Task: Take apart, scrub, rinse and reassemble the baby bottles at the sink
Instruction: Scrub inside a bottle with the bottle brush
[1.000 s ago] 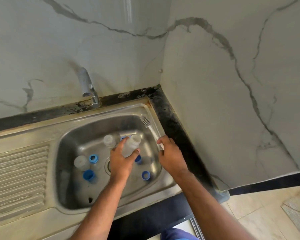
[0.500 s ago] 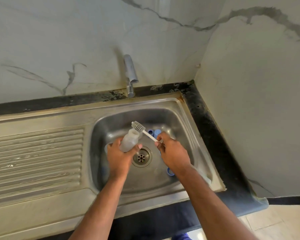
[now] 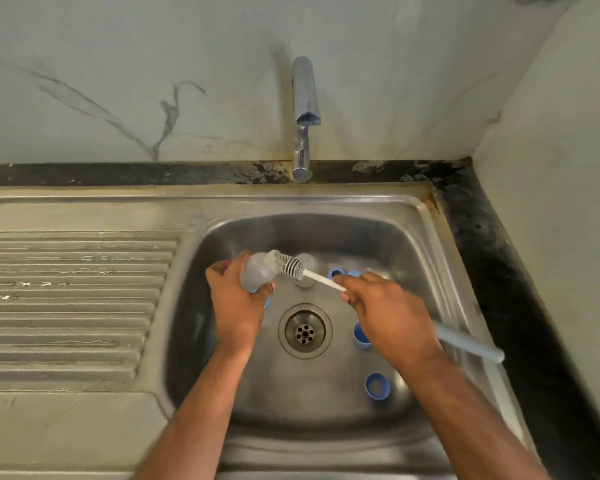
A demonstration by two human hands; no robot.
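The shiny metal sink [image 3: 426, 216] is a deep bowl with round corners, and its round drain [image 3: 305, 331] with small holes sits in the middle. I will tell where things are from that drain.

Closest to me, a little right of the drain, a blue ring cap [image 3: 377, 386] lies on the sink floor. Just right of the drain a second blue cap [image 3: 360, 336] peeks out from under the right hand.

The left hand [image 3: 238, 303] is just left of the drain. Its fingers curl around a see-through plastic baby bottle [image 3: 257, 273], held tipped with its open mouth pointing right. The right hand [image 3: 392, 317] is just right of the drain. It pinches the thin white stick of a bottle brush [image 3: 293, 266]. The bristly head is at the bottle's mouth, and the pale blue handle end sticks out behind the wrist, over the sink's right rim.

Past the drain, another clear bottle [image 3: 305, 263] stands behind the brush, blurry. Two more blue caps [image 3: 336, 271] lie beside it.

Left of the drain, the draining board [image 3: 70, 299] has long ridges.

Farthest back, a chrome tap [image 3: 303, 116] hangs over the sink. Behind it is a black stained strip [image 3: 136, 174], then a pale marble wall [image 3: 153, 64] with grey veins.

I cannot see any words or labels to read.
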